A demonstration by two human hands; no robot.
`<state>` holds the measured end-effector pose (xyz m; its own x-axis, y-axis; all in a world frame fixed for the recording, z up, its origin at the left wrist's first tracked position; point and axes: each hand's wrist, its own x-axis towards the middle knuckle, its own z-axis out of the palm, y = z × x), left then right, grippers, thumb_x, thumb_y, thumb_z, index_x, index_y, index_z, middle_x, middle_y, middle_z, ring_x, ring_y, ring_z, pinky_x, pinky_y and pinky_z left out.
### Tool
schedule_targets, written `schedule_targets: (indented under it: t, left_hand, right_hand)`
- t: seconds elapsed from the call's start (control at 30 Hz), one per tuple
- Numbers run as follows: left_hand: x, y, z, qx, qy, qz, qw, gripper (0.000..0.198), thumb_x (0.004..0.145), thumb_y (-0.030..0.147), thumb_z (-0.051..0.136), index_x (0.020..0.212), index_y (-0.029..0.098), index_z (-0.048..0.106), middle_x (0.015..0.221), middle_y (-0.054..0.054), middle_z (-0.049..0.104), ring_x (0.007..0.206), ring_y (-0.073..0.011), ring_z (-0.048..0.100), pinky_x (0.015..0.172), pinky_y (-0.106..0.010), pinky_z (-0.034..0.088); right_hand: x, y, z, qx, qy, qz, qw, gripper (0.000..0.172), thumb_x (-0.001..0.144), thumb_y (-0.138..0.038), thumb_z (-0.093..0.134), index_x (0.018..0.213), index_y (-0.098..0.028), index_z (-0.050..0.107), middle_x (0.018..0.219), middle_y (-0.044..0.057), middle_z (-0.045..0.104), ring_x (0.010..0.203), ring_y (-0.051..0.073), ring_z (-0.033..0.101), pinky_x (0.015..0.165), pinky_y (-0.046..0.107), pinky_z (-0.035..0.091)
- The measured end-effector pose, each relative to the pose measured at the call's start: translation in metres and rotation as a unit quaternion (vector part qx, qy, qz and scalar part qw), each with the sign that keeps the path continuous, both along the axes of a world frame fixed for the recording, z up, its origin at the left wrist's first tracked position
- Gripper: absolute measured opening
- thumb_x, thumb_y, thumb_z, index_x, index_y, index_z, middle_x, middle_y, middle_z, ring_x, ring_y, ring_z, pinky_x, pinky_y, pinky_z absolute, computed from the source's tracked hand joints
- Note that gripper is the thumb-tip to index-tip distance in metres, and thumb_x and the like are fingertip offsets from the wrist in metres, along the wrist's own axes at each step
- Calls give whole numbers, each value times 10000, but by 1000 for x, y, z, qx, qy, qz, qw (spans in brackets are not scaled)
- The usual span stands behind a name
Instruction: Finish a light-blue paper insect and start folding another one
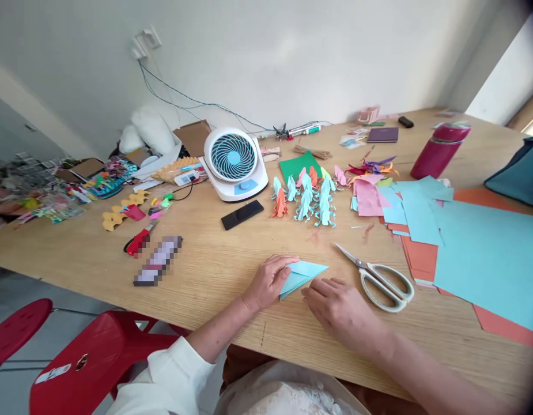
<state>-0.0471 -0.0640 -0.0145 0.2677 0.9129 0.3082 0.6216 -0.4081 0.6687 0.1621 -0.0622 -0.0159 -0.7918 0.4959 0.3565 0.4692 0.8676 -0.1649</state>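
A light blue sheet of folded paper (307, 270), with pointed corners and layered flaps, lies near the table's front edge. My left hand (272, 279) pinches its left side, thumb on top and fingers along the upper edge. Just below the paper's right part, my right hand (335, 305) rests palm down with curled fingers. Its fingertips are partly hidden, so I cannot make out what they hold, if anything. White-handled scissors (378, 279) lie to the right of both hands, blades towards the upper left.
Behind the paper stand several folded paper figures (306, 199). A fan (234, 158) and black phone (242, 215) are at centre left. Blue and orange sheets (491, 253) cover the right side, near a magenta bottle (441, 150). Red-handled scissors (139, 241) lie left; red stools (93, 357) stand below.
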Motion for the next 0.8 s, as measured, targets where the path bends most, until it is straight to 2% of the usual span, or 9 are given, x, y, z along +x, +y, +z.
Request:
schedule_targets:
  t: [0.1,0.2,0.5,0.8]
  left_hand:
    - [-1,-1,4,-34,-40,72,996,405,1008,374,332,1068,170,678,1102,-110,710,1076,-203,644,959,-351,500]
    - [-1,1,5,-46,-69,108,991,385,998,379,360,978,168,681,994,-105,722,970,-213,671,883,-336,524]
    - [-2,10,-8,-28,-62,127,990,311,961,377,437,962,180,677,959,-91,714,936,-211,660,872,-321,508]
    - [0,12,-13,4,-28,127,991,189,924,264,512,959,176,676,965,-69,701,945,-190,640,862,-305,492]
  right_hand:
    - [-9,-6,-4,-18,-3,31,999,187,935,-102,482,798,-174,586,795,41,630,689,179,562,633,327,347]
    - [-16,-10,-9,-32,2,41,999,125,898,-118,530,799,-187,562,807,26,638,685,174,569,633,319,355]
    - [-10,-1,-14,-90,73,12,993,154,884,-88,488,799,-196,556,788,13,629,689,153,565,626,276,354]
    - [-5,5,-21,-210,149,24,966,182,942,-141,460,868,-203,614,816,28,634,743,161,598,665,252,404]
